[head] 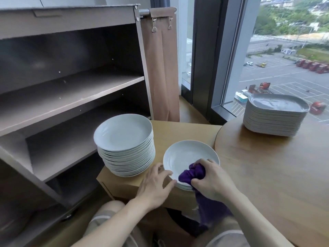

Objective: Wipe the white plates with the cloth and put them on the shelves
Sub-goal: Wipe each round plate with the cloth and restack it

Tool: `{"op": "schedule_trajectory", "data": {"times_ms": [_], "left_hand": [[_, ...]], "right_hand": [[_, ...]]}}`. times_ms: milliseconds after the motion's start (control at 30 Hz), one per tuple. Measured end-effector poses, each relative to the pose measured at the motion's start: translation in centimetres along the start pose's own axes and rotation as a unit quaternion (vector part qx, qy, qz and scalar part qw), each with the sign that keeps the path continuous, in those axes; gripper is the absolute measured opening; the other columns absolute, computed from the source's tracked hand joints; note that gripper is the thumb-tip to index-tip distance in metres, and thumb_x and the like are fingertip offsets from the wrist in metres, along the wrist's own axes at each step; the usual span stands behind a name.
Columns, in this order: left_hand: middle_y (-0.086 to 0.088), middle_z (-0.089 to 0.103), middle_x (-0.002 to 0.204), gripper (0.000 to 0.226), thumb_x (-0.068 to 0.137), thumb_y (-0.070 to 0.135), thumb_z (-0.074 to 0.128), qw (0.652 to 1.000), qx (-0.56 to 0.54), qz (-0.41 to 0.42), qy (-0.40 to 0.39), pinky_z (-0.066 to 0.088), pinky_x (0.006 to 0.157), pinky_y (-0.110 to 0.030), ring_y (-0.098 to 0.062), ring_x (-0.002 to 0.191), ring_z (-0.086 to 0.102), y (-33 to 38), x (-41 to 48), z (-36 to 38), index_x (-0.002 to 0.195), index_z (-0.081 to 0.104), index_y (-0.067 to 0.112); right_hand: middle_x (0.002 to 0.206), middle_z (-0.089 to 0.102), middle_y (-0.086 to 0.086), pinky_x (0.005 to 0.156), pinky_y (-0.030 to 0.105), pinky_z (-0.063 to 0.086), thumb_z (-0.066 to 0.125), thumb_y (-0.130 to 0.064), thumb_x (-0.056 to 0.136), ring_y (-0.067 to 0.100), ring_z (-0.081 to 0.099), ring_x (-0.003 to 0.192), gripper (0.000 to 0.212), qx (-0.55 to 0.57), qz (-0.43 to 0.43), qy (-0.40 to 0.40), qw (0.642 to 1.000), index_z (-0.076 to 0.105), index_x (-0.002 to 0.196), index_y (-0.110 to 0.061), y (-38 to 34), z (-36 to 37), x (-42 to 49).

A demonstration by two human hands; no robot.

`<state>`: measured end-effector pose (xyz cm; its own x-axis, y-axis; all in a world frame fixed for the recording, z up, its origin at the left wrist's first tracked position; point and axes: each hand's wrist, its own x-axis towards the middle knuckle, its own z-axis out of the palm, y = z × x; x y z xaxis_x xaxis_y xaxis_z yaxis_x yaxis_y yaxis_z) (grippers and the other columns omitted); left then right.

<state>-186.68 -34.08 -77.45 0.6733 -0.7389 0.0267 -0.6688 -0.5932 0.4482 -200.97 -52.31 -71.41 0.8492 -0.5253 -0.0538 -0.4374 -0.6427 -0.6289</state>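
Note:
A white plate (187, 155) lies on top of a short pile of plates on a low wooden stand (170, 129). My right hand (211, 179) grips a bunched purple cloth (192, 173) and presses it onto the plate's near edge; the cloth's tail hangs down below my wrist. My left hand (156, 184) holds the plate's left rim, thumb on the rim. A tall stack of round white plates (124, 145) stands to the left on the same stand. The brown shelf unit (71, 90) at left has bare shelves.
A stack of rounded-square plates (274, 114) sits at the far side of the round wooden table (276, 166) on the right. A brown curtain (163, 68) hangs beside the shelf unit. Behind it a large window (284, 59) overlooks a car park. My knees are below.

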Motion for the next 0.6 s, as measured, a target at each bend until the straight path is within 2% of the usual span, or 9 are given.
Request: {"op": "schedule_trajectory", "data": {"times_ms": [167,267,333,367,433,500,600], "left_hand": [[0.002,0.031,0.156,0.061,0.089,0.073,0.054,0.998,0.057,0.012,-0.026,0.031,0.120,-0.040,-0.017,0.145,0.033,1.1,0.5,-1.3,0.133,0.059,0.032],[0.002,0.029,0.161,0.056,0.093,0.065,0.056,0.993,0.109,0.030,-0.037,0.034,0.118,-0.043,-0.021,0.145,0.036,1.9,0.9,-2.0,0.132,0.061,0.025],[0.002,0.045,0.150,0.053,0.095,0.061,0.052,0.982,0.172,0.066,-0.034,0.042,0.109,-0.041,-0.023,0.132,0.049,2.5,1.1,-2.4,0.127,0.064,0.020],[0.002,0.054,0.137,0.053,0.096,0.061,0.050,0.973,0.211,0.084,-0.033,0.046,0.102,-0.040,-0.023,0.122,0.055,2.9,1.2,-2.6,0.123,0.066,0.017],[0.000,0.061,0.115,0.053,0.097,0.058,0.045,0.955,0.274,0.104,-0.041,0.049,0.086,-0.037,-0.024,0.105,0.061,4.0,1.6,-2.9,0.114,0.066,0.013],[-0.002,0.061,0.107,0.048,0.098,0.053,0.044,0.943,0.311,0.108,-0.055,0.043,0.073,-0.033,-0.026,0.098,0.063,4.8,2.1,-3.2,0.107,0.067,0.012],[-0.002,0.062,0.107,0.042,0.099,0.045,0.045,0.931,0.338,0.116,-0.075,0.039,0.068,-0.032,-0.026,0.097,0.064,5.0,2.4,-3.7,0.103,0.068,0.010]], "right_hand": [[0.096,0.050,-0.017,0.078,0.038,0.052,0.060,-0.047,0.065,0.013,0.055,0.087,0.040,-0.023,-0.005,-0.004,1.000,0.057,0.105,-0.038,-0.2,-0.5,0.1],[0.097,0.049,-0.017,0.081,0.040,0.052,0.061,-0.046,0.066,0.018,0.055,0.091,0.041,-0.027,-0.005,-0.002,1.000,0.057,0.105,-0.037,-0.3,-0.5,0.2],[0.096,0.050,-0.016,0.082,0.040,0.053,0.064,-0.044,0.067,0.019,0.055,0.091,0.039,-0.029,-0.004,0.004,1.000,0.058,0.105,-0.036,-0.2,-0.5,0.2],[0.096,0.050,-0.015,0.082,0.040,0.053,0.065,-0.043,0.068,0.019,0.055,0.091,0.039,-0.031,-0.004,0.006,0.999,0.058,0.105,-0.035,-0.2,-0.4,0.3],[0.095,0.049,-0.015,0.081,0.039,0.052,0.066,-0.041,0.071,0.018,0.055,0.090,0.037,-0.038,-0.005,0.010,0.999,0.058,0.107,-0.034,-0.2,-0.3,0.2],[0.095,0.048,-0.014,0.078,0.038,0.051,0.067,-0.040,0.073,0.017,0.055,0.089,0.036,-0.044,-0.005,0.014,0.999,0.057,0.107,-0.034,-0.2,-0.1,0.1],[0.095,0.048,-0.014,0.081,0.039,0.052,0.068,-0.040,0.074,0.018,0.055,0.090,0.036,-0.045,-0.004,0.014,0.999,0.057,0.107,-0.033,-0.2,-0.2,0.1]]}}
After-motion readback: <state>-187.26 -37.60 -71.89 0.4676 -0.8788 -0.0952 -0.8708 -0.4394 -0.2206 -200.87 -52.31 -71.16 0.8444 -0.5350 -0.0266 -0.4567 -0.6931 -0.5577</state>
